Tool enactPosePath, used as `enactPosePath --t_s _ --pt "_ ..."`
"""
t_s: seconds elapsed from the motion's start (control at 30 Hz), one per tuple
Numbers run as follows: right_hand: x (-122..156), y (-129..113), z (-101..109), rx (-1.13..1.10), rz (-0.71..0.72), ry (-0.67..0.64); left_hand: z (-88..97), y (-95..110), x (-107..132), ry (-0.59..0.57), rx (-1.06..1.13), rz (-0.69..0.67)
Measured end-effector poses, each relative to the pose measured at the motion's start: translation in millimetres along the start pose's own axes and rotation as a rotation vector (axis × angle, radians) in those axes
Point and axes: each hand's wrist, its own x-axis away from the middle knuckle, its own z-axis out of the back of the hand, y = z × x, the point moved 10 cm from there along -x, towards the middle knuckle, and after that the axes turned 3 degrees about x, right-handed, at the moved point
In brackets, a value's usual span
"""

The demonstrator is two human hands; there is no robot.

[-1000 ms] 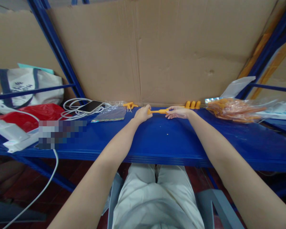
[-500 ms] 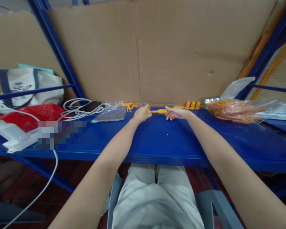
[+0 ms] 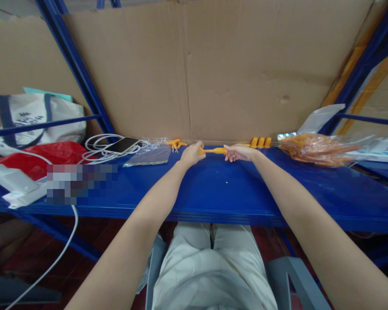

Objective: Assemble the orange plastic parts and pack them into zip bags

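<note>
An orange rod-like piece with a ribbed or threaded stretch spans the gap between my two hands, level above the blue shelf. My left hand is closed round its left end. Thumb and index finger of my right hand pinch the right end, while the other fingers curl loosely below. Behind the right hand stand three orange caps or handles, with a thin orange piece partly hidden beside them. Left of my left hand lie several orange pieces with small spiral metal parts.
A clear plastic bag, a phone and a coiled white cable lie left on the blue shelf. Farther left are a red bag, a power strip and a cloth bag. At right lies a plastic bag of orange parts. Cardboard stands behind.
Both hands keep hold of the orange piece in nearly the same place. The right fingers have shifted very slightly; the view has moved a little.
</note>
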Motion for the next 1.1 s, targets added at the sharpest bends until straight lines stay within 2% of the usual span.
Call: enactPosePath --t_s 0.27,0.57,0.83,1.1 --pt "-0.6 3.0 -3.7 -0.013 -0.072 0.008 0.0 -1.7 -0.4 0.023 0.051 0.004" --pt "2.6 -4.5 2.8 -0.082 0.050 0.059 -1.5 -4.8 0.5 -0.013 0.014 0.035" --pt "-0.3 -1.3 -5.6 -0.038 -0.045 0.025 2.4 -0.3 1.3 0.017 0.007 0.009" --pt "0.4 -2.6 -6.3 -0.069 0.042 -0.014 -2.2 -2.4 -0.2 -0.003 -0.012 0.019"
